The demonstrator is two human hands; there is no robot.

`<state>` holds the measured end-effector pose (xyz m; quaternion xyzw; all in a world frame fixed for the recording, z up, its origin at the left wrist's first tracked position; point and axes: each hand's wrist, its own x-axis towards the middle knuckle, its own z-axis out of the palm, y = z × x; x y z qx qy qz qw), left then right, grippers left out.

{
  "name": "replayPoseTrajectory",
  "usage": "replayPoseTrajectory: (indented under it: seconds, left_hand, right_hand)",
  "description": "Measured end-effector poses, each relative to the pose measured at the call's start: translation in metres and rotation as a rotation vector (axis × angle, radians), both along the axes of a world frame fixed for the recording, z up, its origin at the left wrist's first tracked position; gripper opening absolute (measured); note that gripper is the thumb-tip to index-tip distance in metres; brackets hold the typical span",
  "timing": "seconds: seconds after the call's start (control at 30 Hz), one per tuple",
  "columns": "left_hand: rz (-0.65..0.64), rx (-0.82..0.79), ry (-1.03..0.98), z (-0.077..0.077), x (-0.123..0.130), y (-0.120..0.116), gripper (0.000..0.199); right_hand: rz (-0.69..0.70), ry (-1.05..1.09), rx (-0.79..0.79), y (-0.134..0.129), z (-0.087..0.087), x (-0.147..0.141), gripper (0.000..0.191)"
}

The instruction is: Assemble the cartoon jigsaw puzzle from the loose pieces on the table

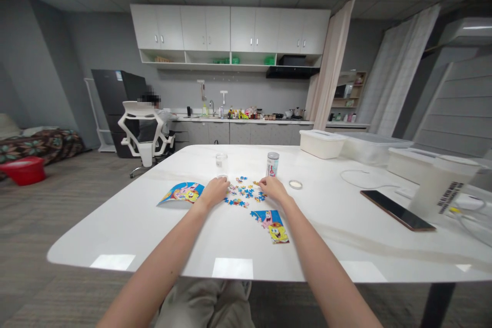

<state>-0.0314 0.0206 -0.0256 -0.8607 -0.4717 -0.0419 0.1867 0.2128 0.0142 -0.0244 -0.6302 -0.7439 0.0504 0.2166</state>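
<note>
Fingers (263,182) touch loose puzzle pieces (248,193).

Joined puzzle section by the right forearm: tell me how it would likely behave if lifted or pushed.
The joined puzzle section would probably sag or split at its seams if lifted by one corner, being thin interlocked pieces. Lying flat on the glossy tabletop, it should slide fairly easily under a gentle push and seems very unlikely to tip.

Both bare arms stretch forward, the left hand (216,190) and right hand (272,188) low, apart, fingers curled down.
</note>
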Motion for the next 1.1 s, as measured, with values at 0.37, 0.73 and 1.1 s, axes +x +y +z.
replayPoseTrajectory:
  seconds: [0.37, 0.73, 1.1]
  left_hand:
    - [-0.042, 0.039, -0.018, 0.001, 0.004, -0.004, 0.02]
    - [-0.14, 0.007, -0.048, -0.002, 0.014, 0.006, 0.018]
    - [-0.185, -0.033, -0.09, 0.0, 0.018, 0.008, 0.023]
  right_hand:
    - [-0.034, -0.016, -0.014, -0.005, 0.003, -0.002, 0.023]
    - [-0.054, -0.007, -0.03, -0.004, 0.003, -0.001, 0.019]
    - [0.062, -0.048, -0.02, 0.002, -0.006, 0.002, 0.024]
